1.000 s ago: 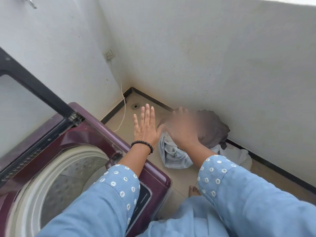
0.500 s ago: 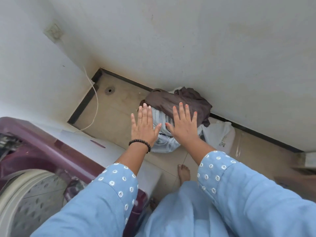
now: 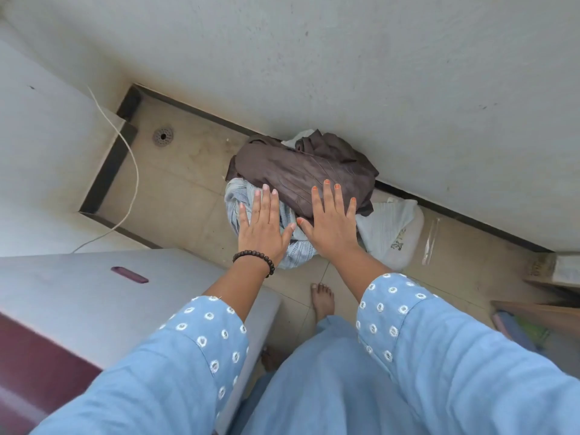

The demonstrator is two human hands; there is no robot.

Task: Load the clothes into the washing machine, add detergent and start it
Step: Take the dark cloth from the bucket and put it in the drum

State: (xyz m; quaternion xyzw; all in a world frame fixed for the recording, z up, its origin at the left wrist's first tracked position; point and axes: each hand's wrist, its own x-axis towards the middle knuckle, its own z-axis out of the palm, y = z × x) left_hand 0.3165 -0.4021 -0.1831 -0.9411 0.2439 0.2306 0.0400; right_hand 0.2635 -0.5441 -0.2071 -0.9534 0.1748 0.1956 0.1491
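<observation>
A pile of clothes lies on the floor against the wall: a brown garment (image 3: 301,167) on top, a pale blue one (image 3: 241,196) beneath it, and a white one (image 3: 389,233) at the right. My left hand (image 3: 263,227), with a bead bracelet at the wrist, and my right hand (image 3: 332,224) are stretched out flat above the pile, fingers straight, holding nothing. The washing machine (image 3: 94,296) shows only its grey side and maroon top edge at the lower left; its drum is out of view.
A white cable (image 3: 133,171) hangs along the left wall. A floor drain (image 3: 163,136) sits in the corner. My bare foot (image 3: 323,301) stands on the beige tiles. A wooden shelf edge (image 3: 539,306) juts in at the right.
The view has swung down and right, away from the machine's drum, and the clothes pile looks closer. Both hands stay flat and empty, now over the pile.
</observation>
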